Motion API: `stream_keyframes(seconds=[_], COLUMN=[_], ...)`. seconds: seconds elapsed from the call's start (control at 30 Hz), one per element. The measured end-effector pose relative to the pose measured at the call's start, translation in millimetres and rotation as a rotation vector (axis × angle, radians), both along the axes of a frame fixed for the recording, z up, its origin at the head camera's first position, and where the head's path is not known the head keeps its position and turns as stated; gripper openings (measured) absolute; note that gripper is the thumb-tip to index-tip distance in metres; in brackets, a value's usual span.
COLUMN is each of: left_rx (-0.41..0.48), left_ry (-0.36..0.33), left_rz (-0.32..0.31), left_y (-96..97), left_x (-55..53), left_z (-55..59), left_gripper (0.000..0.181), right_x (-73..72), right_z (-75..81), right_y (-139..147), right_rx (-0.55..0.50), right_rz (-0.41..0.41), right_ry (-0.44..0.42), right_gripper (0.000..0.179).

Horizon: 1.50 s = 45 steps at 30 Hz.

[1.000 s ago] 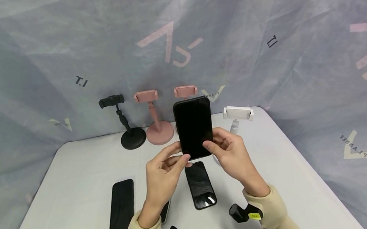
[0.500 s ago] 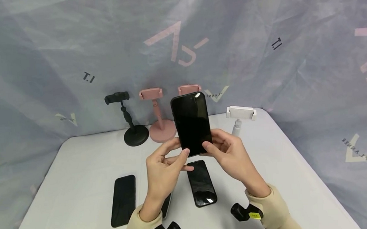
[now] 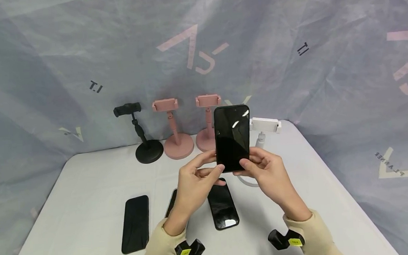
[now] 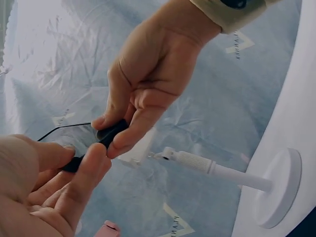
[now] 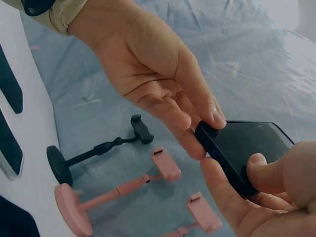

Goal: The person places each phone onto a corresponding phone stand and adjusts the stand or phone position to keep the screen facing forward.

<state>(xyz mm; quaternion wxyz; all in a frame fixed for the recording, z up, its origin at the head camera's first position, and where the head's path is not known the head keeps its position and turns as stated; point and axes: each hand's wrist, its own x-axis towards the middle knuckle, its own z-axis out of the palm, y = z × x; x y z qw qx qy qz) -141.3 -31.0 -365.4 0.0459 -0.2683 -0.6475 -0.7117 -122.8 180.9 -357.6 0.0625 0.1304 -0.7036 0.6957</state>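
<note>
Both hands hold a black smartphone (image 3: pixel 232 135) upright above the table, its dark screen facing me. My left hand (image 3: pixel 196 181) pinches the lower left corner, thumb on the front and fingers behind. On the lower right, my right hand (image 3: pixel 270 174) pinches the phone in the same way. The right wrist view shows the smartphone (image 5: pixel 249 148) tilted, with both thumbs on its screen side. A white phone stand (image 3: pixel 265 125) rises behind the right hand, partly covered by it and by the phone. In the left wrist view that white stand (image 4: pixel 197 163) shows its ribbed neck and round base.
Along the table's back edge stand a black phone stand (image 3: pixel 149 150) and two pink ones, the left pink stand (image 3: pixel 178 145) and the right pink stand (image 3: pixel 206 139). Phones lie on the white table: one at left (image 3: pixel 135 224), one in the middle (image 3: pixel 223 207), another partly under the left forearm.
Both hands have moved right with the smartphone. It has straightened from a slight tilt to nearly upright, and the right pink stand behind it now shows more.
</note>
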Motion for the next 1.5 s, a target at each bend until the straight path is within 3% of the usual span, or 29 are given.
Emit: stream_keyframes(seconds=[0.17,0.57,0.77,1.03,1.23,1.5], left_rx=[-0.043,-0.115,-0.160,-0.250,-0.274,-0.316], left_ry=[-0.012,-0.033,0.006,0.079,0.101,0.099], left_rz=[-0.019,-0.044,-0.069,-0.087,-0.127,-0.113], left_y=[6.7,23.0,37.2,58.4,78.5,92.1], left_x=[-10.0,-38.9,-53.5,-78.6,-89.6,-93.4], left_z=[-4.8,-12.0,-4.2,18.1,17.1,17.5], left_gripper=[0.043,0.036,0.039,0.051,0.053,0.048], right_x=[-1.7,-6.8,-8.2,-10.2,-11.5,-14.9], right_z=[-2.5,-3.2,-2.5,-4.0,-6.3,-4.9], right_y=[15.1,53.0,58.8,57.3,56.2,56.3], right_rx=[-0.018,-0.076,-0.079,-0.100,-0.094,-0.080], right_rz=[-0.070,-0.195,-0.232,-0.269,-0.284,-0.316], right_ry=[-0.036,-0.007,0.013,0.008,0.006,-0.017], right_gripper=[0.035,0.035,0.034,0.033,0.033,0.032])
